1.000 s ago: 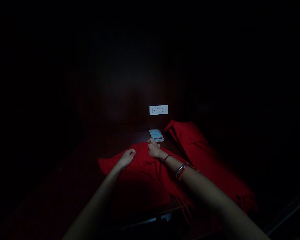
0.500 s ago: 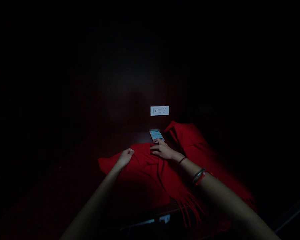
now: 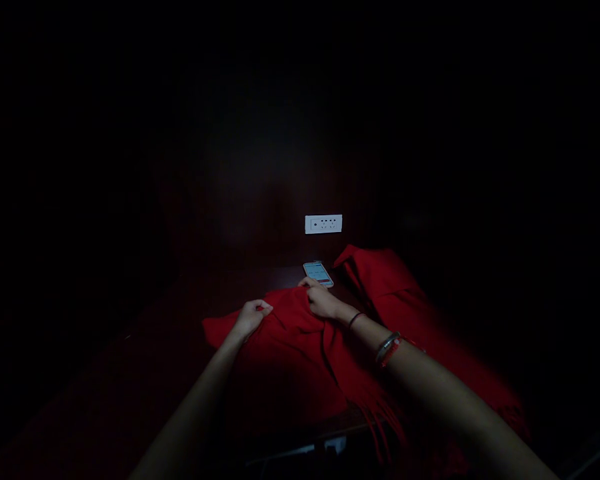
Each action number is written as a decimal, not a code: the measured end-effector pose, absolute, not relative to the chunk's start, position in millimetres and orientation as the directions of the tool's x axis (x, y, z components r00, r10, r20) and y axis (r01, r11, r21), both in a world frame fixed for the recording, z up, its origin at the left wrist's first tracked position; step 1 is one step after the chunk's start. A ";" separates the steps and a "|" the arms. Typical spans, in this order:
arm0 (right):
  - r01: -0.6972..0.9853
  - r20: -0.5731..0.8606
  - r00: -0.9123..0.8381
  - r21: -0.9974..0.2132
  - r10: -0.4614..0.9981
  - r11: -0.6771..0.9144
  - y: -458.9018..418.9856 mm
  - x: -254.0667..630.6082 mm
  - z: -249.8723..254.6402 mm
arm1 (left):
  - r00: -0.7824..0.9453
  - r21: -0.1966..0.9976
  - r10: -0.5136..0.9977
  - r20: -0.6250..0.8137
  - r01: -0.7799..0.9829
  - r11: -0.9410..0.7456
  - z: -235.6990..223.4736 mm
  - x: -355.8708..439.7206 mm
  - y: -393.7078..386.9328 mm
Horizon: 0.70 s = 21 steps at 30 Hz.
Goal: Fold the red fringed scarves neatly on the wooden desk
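Observation:
A red fringed scarf (image 3: 300, 337) lies bunched and partly folded on a dark table, its tassels hanging over the near edge. At its left part, my left hand (image 3: 251, 317) is closed, thumb and fingers pinching the cloth. My right hand (image 3: 321, 299) grips the scarf's far edge with curled fingers; part of the fingers is hidden in the folds. Just beyond that hand lies a phone (image 3: 319, 272) with a lit screen. A band and bracelets circle my right wrist and forearm.
Another length of red fringed cloth (image 3: 383, 277) lies to the right, running toward me. A white socket panel (image 3: 323, 224) is set in the dark wall behind the table (image 3: 275, 275). Most of the surroundings are too dark to make out.
My right hand has shifted slightly left and its spread fingers have closed on the scarf's far edge, uncovering more of the phone. My left hand keeps its pinch.

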State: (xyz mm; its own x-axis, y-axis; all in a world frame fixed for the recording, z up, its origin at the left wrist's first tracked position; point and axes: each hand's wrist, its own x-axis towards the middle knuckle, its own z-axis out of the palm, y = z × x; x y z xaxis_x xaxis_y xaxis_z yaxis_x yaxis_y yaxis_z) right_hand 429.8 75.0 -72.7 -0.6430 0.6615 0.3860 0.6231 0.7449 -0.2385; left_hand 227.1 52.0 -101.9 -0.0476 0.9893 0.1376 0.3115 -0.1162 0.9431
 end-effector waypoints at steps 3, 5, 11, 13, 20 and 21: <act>0.610 0.453 -0.600 -0.275 0.659 0.744 62.3 453.7 -68.1 | -0.109 0.970 0.994 -0.001 0.242 0.028 -98.9 228.2 49.6; 0.618 0.462 -0.578 -0.290 0.673 0.730 53.3 467.3 -66.2 | -0.109 0.976 0.990 -0.089 0.187 0.108 -96.1 231.0 46.0; 0.702 0.448 -0.545 -0.219 0.709 0.677 39.7 486.3 -58.1 | -0.018 0.982 0.982 -0.188 -0.021 0.188 -90.1 233.7 36.5; 0.684 0.449 -0.541 -0.257 0.711 0.683 38.6 487.6 -54.5 | 0.048 0.972 0.982 -0.181 -0.143 0.186 -90.9 231.2 35.4; 0.630 0.208 -0.682 -0.319 0.701 0.708 34.2 493.4 -45.6 | 0.052 0.976 0.982 -0.181 -0.111 0.186 -98.8 232.3 36.5; 0.632 0.183 -0.704 -0.279 0.686 0.723 33.8 494.5 -43.6 | 0.038 0.980 0.984 -0.172 -0.092 0.175 -99.5 233.2 36.8</act>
State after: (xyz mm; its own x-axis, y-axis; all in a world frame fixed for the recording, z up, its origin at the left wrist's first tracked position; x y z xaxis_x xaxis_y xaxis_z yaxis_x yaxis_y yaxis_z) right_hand 494.5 33.8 -43.6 -0.7040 0.6862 0.1831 0.6320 0.7229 -0.2793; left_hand 233.2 36.8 -99.5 0.0379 0.9843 -0.1724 -0.0924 0.1753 0.9802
